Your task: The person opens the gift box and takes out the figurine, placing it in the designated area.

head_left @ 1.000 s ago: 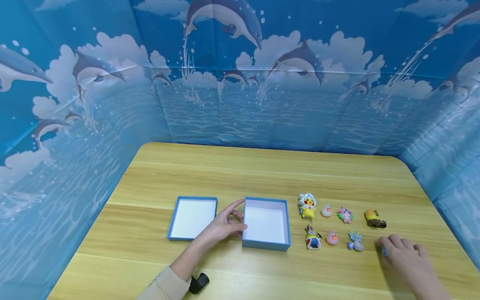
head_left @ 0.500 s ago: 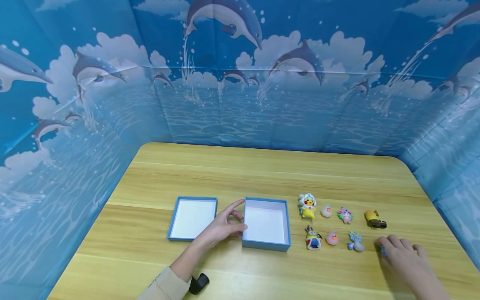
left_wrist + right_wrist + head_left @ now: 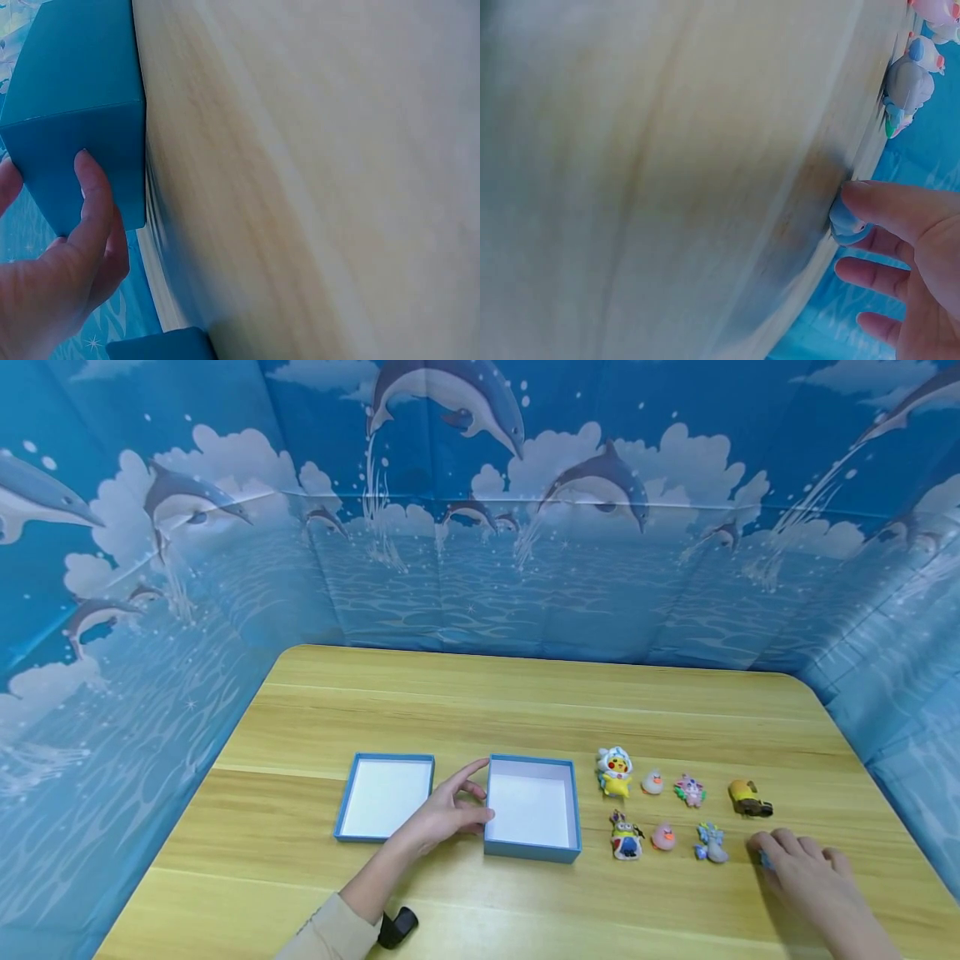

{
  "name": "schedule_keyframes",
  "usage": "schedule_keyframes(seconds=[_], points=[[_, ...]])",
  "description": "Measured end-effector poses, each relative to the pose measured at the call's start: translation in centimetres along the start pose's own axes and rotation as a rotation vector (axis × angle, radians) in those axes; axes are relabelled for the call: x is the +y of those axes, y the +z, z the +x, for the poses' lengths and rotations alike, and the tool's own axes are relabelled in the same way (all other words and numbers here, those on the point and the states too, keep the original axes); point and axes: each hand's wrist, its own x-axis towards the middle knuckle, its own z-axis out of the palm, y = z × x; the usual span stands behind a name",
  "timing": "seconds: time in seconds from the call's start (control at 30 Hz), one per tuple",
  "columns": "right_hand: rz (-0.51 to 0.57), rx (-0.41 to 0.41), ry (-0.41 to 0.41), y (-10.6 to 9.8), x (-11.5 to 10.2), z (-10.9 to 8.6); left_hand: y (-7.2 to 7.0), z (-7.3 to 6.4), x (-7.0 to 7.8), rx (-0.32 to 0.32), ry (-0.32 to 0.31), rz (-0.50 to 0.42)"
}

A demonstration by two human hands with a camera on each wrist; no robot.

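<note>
An uncovered blue box (image 3: pixel 531 852) with a white inside stands mid-table. My left hand (image 3: pixel 447 810) touches its left wall; in the left wrist view the thumb (image 3: pixel 93 176) rests on the blue side and one fingertip reaches the far edge. At the right, my right hand (image 3: pixel 806 872) pinches a small blue toy figure (image 3: pixel 845 219) between thumb and index finger, at the tabletop. The hand mostly hides that figure, so its kind is unclear. Left of this hand lies a grey-blue toy figure (image 3: pixel 711 843); behind it is a yellow-and-brown toy (image 3: pixel 747 797).
The box lid (image 3: pixel 385 797) lies inside up on the left. Between box and right hand stand a Pikachu figure (image 3: pixel 617 777), a crowned Minion figure (image 3: pixel 626 839), a white duck (image 3: pixel 652 782), a pink duck (image 3: pixel 663 837) and a pink figure (image 3: pixel 690 791).
My right hand has shifted slightly left over the table with the small blue figure. The left hand and the box have stayed where they were.
</note>
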Motion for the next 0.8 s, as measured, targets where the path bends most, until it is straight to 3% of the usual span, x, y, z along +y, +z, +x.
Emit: schedule_keyframes(seconds=[0.17,0.8], points=[[-0.005,-0.036,-0.004,0.03,0.14,0.10,0.07,-0.02,-0.04,0.011,-0.008,-0.001],[0.011,-0.044,0.015,0.18,0.09,0.06,0.05,0.04,-0.05,0.013,-0.009,-0.006]])
